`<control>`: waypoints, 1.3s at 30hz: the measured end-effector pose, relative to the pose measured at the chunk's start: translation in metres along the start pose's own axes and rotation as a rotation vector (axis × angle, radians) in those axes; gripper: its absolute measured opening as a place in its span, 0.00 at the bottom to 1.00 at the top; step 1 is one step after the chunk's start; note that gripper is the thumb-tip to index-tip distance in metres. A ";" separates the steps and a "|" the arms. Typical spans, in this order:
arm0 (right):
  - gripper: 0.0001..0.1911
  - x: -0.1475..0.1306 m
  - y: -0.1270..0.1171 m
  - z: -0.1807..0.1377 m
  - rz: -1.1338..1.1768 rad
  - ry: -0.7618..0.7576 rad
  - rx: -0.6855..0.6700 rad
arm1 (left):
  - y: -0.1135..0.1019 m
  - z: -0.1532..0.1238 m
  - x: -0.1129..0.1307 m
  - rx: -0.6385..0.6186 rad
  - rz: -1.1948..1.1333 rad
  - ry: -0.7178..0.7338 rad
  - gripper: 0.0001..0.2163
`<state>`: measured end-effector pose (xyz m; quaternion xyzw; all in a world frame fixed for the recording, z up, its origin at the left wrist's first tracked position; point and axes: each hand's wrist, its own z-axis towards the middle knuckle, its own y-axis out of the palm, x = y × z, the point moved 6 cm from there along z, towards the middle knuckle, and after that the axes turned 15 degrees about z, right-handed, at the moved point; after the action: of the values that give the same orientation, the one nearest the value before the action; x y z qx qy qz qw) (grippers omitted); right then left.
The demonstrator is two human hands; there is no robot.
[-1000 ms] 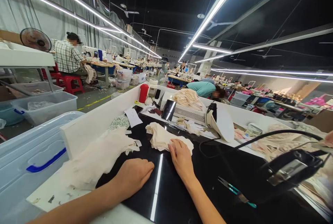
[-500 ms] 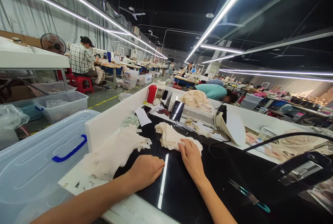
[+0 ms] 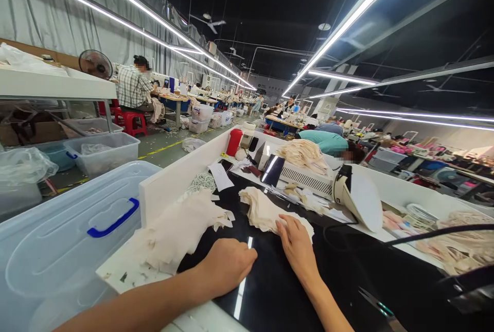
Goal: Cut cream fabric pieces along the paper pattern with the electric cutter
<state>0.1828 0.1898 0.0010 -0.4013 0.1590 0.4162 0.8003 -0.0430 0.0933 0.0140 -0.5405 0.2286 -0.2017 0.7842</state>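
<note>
My left hand (image 3: 230, 265) is closed in a fist over the black tabletop (image 3: 270, 285). Its fingers curl out of sight, so whatever may be in them is hidden. Fingers stretched out, my right hand (image 3: 295, 242) lies on the near right end of a stack of cream fabric pieces (image 3: 262, 209). Left of that stack spreads a larger pile of cream cut pieces (image 3: 181, 224), partly on the white table edge. Thread snips (image 3: 376, 302) with a teal part lie to the right of my right forearm, cut off by the bottom edge.
Behind the stack are a white slotted box (image 3: 304, 177) topped with cream fabric (image 3: 303, 154), a dark phone-like panel (image 3: 272, 170) and a white lamp-like shade (image 3: 358, 198). A blue-handled plastic bin (image 3: 77, 239) stands left. A black cable crosses at right. Co-workers sit beyond.
The view has swung slightly left, so the scene sits further right in the picture. Both hands keep nearly the same pose, the right still on the fabric stack.
</note>
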 end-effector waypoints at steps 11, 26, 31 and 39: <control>0.30 -0.001 -0.003 -0.003 0.047 0.060 -0.025 | -0.004 -0.002 0.004 -0.063 0.041 0.010 0.06; 0.33 0.000 -0.010 0.007 0.206 0.165 0.125 | -0.004 -0.001 -0.003 -0.041 0.021 -0.013 0.08; 0.33 0.005 -0.033 0.053 0.306 0.309 0.245 | -0.005 0.002 0.000 -0.071 0.019 0.004 0.08; 0.19 -0.006 -0.061 0.151 0.459 0.563 0.251 | -0.005 0.009 0.003 -0.098 -0.005 0.018 0.07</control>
<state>0.2152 0.2835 0.1304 -0.3526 0.5083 0.4353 0.6540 -0.0352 0.0967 0.0213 -0.5770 0.2438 -0.1970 0.7542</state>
